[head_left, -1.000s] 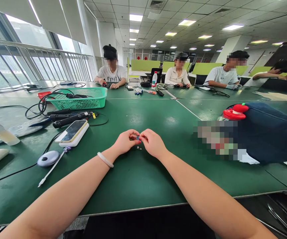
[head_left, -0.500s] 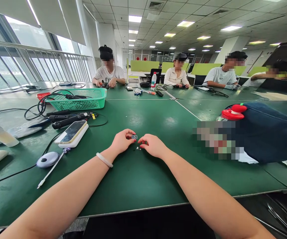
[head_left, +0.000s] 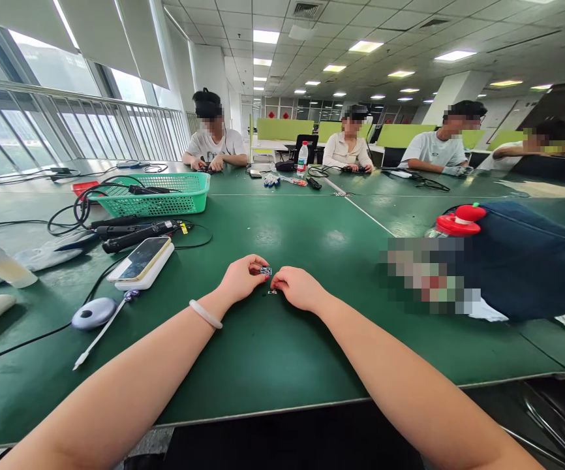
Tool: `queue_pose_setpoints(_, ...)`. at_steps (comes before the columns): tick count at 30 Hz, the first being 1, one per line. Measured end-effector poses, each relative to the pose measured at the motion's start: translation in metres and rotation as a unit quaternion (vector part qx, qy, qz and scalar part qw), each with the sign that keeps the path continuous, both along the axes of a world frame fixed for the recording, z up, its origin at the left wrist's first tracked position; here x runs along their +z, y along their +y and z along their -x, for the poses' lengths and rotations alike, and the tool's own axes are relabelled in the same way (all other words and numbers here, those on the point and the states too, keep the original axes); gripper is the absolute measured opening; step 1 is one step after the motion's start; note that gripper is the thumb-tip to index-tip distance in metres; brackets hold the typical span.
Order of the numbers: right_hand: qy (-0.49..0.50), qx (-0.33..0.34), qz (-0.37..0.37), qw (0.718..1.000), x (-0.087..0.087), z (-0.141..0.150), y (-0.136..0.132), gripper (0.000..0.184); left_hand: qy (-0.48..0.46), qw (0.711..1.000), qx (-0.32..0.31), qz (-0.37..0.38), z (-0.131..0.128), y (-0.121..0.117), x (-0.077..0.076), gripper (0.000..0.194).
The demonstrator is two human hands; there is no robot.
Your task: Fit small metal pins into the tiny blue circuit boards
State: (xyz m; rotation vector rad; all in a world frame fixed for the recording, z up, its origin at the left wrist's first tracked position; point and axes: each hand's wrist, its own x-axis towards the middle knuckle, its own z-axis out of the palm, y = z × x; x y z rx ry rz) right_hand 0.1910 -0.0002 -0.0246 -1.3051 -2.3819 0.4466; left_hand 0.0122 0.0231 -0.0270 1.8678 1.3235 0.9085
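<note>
My left hand [head_left: 244, 277] pinches a small dark blue piece with white marks, like a tiny circuit board [head_left: 265, 270], between thumb and fingers just above the table. Close on its right, my right hand [head_left: 298, 287] points its closed fingertips down at some tiny white parts [head_left: 272, 292] on the green tabletop. Those fingertips touch or almost touch the parts; whether one is gripped is too small to tell. A dark speck lies beside the parts.
On the left are a phone [head_left: 146, 256] on a white case, a round lilac gadget [head_left: 94, 314], black cabled tools [head_left: 140, 236], a green basket [head_left: 165, 196] and a clear bottle [head_left: 3, 262]. A dark bag [head_left: 532, 261] stands right. Several people sit opposite.
My right hand has lowered slightly and its fingers have closed toward the tiny parts on the table. My left hand still holds the board, almost unmoved.
</note>
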Motion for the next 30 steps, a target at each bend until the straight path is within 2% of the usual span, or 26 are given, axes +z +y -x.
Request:
queue_pose_setpoints(5, -0.011, -0.002, 0.007, 1.000, 0.0014, -0.0006, -0.0004, 0.010, -0.001, 1.000, -0.003, 0.004, -0.0014, -0.0023, 0.0026, 0.025)
queue_pose_setpoints(13, -0.039, 0.004, -0.024, 0.999, -0.0012, 0.0032, -0.0018, 0.012, -0.010, 1.000, -0.015, 0.011, -0.0025, -0.0032, 0.0032, 0.024)
queue_pose_setpoints(20, -0.055, 0.012, -0.016, 0.998, 0.0009, -0.0002, -0.0017, 0.009, -0.011, 1.000, -0.017, 0.006, -0.0011, -0.0013, 0.0009, 0.025)
queue_pose_setpoints(30, -0.153, 0.020, -0.089, 0.984, 0.0050, 0.0031, -0.0081, 0.017, -0.014, 1.000, -0.020, 0.008, -0.0010, -0.0019, 0.0013, 0.024)
